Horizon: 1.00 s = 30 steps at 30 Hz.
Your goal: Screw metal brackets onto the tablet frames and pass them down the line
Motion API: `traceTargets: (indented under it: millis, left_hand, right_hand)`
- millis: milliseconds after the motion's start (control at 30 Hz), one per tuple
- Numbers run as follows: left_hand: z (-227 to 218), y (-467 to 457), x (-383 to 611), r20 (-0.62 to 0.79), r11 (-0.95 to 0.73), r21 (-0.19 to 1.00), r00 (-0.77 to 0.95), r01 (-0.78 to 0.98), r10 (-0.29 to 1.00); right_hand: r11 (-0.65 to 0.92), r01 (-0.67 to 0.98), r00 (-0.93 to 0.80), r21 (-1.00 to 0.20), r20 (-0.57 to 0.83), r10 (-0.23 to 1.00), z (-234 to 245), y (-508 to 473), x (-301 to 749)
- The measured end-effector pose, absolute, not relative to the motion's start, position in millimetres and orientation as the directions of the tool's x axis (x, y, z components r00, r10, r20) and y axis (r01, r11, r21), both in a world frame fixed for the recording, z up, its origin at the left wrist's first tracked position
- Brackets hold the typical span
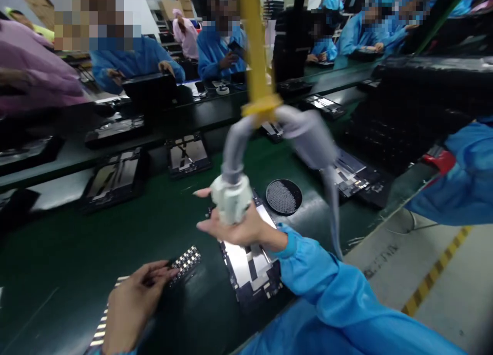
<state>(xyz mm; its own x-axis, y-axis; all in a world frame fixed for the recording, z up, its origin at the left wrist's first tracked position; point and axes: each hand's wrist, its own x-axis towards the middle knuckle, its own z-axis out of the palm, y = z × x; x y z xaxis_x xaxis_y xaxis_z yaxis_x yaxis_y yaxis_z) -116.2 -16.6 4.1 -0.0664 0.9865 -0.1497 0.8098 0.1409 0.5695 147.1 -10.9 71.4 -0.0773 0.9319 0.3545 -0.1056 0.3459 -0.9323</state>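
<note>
At the lower left, my left hand (134,298) pinches a dark strip with rows of small shiny pads (187,260). A striped light-and-dark edge (100,327) shows beside my left wrist; whether it belongs to the same strip is hidden. My right hand (241,229) reaches over an opened tablet-like device (241,265) with silver panels, its visible fingers stretched to the left. In front of that hand hangs a pale green-white nozzle-like end (231,198) on a grey hose (234,144), covering part of the palm and fingers. Contact between them cannot be made out.
A round black dish of small grains (284,197) stands right of the device. More opened devices (188,153) lie along the green bench (185,206). A yellow post (257,47) carries the hose. Dark stacked trays (400,124) stand at right. Several co-workers (221,49) sit opposite.
</note>
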Motion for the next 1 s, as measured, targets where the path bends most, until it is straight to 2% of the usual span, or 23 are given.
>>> traceTargets:
  millis: [100,167,233,300,333,400,433,500,567,667,1000]
  left_hand:
    - [1.0,-27.6,-112.6,0.076,-0.108,0.383,0.085,0.918,0.993]
    - [0.6,-36.0,-109.9,0.197,-0.241,0.322,0.185,0.915,0.963]
    - [1.4,-43.2,-105.9,0.272,-0.243,0.332,0.154,0.911,0.95]
    - [3.0,-47.9,-97.6,0.296,-0.128,0.447,-0.011,0.886,0.955]
    - [3.8,-49.2,-91.2,0.267,-0.055,0.548,-0.112,0.835,0.957]
    - [4.3,-49.2,-74.7,0.093,0.1,0.773,-0.267,0.627,0.959]
    - [3.6,-48.0,-65.6,-0.031,0.174,0.856,-0.289,0.487,0.957]
    - [0.0,-43.7,-48.9,-0.227,0.29,0.932,-0.272,0.218,0.935]
    - [-6.0,-38.4,-37.4,-0.316,0.335,0.941,-0.247,0.037,0.916]
    - [-14.5,-31.9,-30.5,-0.368,0.35,0.929,-0.232,-0.119,0.9]
    - [-11.8,-23.5,-26.4,-0.492,0.427,0.84,-0.136,-0.335,0.86]
  right_hand:
    - [0.347,-0.114,0.08,-0.931,0.34,0.937,72.4,-9.1,197.6]
    - [0.341,-0.099,0.227,-0.935,0.312,0.922,61.0,-0.8,228.0]
    - [0.345,-0.08,0.334,-0.935,0.301,0.893,46.0,10.2,248.6]
    - [0.344,-0.069,0.386,-0.936,0.293,0.875,33.0,20.7,258.4]
    - [0.338,-0.067,0.398,-0.939,0.285,0.872,28.3,25.0,260.1]
    - [0.322,-0.065,0.409,-0.944,0.27,0.872,22.4,31.3,259.9]
    - [0.312,-0.063,0.413,-0.948,0.259,0.873,20.9,33.3,259.1]
    - [0.294,-0.062,0.417,-0.954,0.243,0.876,19.2,35.5,257.7]
    - [0.286,-0.061,0.413,-0.956,0.237,0.879,17.9,36.1,257.2]
    - [0.279,-0.054,0.399,-0.959,0.236,0.886,16.2,35.6,257.5]
    - [0.287,0.02,0.397,-0.958,0.271,0.877,14.2,34.0,255.8]
